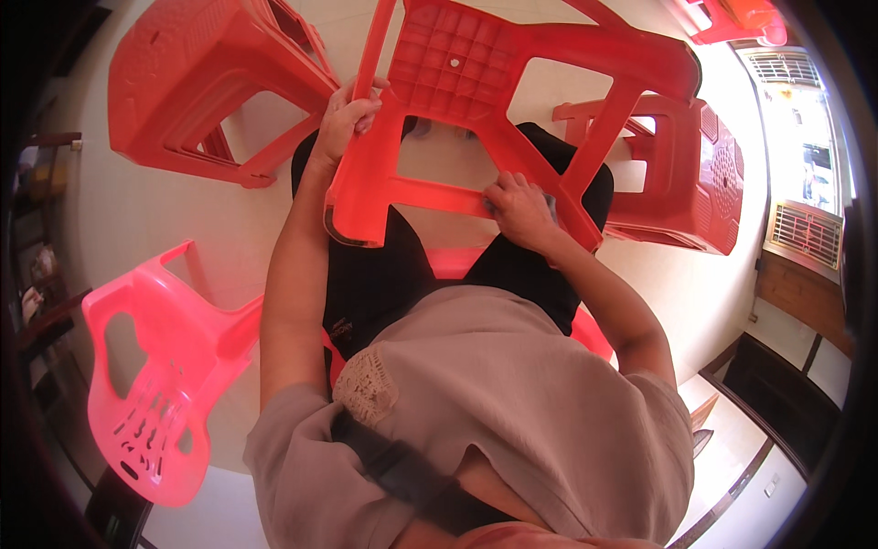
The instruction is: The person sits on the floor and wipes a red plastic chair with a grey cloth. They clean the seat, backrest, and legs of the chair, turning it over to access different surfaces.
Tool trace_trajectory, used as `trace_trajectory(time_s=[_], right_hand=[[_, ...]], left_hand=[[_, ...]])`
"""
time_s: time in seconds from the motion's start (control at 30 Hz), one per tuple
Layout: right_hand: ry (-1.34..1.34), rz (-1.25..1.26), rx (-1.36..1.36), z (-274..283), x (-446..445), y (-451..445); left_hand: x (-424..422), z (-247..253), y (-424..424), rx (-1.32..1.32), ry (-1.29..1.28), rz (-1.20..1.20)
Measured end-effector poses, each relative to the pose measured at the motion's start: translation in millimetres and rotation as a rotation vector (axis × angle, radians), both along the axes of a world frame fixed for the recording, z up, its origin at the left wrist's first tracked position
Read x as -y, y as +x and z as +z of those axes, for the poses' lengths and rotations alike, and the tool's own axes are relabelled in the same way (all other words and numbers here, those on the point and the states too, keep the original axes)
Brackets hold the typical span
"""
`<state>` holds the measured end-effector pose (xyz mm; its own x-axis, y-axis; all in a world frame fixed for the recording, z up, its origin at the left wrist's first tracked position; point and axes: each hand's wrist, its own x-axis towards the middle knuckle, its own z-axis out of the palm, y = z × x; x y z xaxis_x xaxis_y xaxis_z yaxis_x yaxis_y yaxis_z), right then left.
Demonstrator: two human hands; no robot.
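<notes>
A red plastic stool lies across my knees, its ribbed underside and legs facing me. My left hand is closed around a leg of it at the upper left. My right hand presses a grey cloth against the lower crossbar, near where it meets the right-hand leg. Most of the cloth is hidden under my fingers.
Another red plastic stool lies tipped at the upper left, and a further one on its side at the right. A pink plastic chair is at the lower left. Dark shelving lines the left edge; a bright doorway is at the right.
</notes>
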<state>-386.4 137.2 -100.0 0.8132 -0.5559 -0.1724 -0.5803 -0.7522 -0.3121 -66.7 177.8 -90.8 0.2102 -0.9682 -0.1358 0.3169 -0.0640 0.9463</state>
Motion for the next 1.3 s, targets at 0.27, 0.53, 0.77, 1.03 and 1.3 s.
trace_trajectory(time_s=[0.27,0.53,0.77,1.03,1.3], right_hand=[[0.057,0.199,0.081,-1.0,-2.1,94.7],[0.145,0.181,0.087,8.6,0.6,143.9],[0.042,0.144,-0.267,14.1,33.3,40.1],[-0.162,0.174,-0.337,-10.4,37.8,-1.0],[-0.085,0.081,0.023,-11.9,-4.2,100.8]], left_hand=[[1.9,-3.0,-3.6,-0.003,-0.008,0.016],[-0.6,-9.1,-0.1,-0.026,-0.015,0.042],[-2.6,-5.7,-2.9,-0.013,-0.007,0.037],[2.2,-11.9,-2.9,-0.043,-0.043,0.05],[1.7,-14.3,-0.8,-0.053,-0.055,0.033]])
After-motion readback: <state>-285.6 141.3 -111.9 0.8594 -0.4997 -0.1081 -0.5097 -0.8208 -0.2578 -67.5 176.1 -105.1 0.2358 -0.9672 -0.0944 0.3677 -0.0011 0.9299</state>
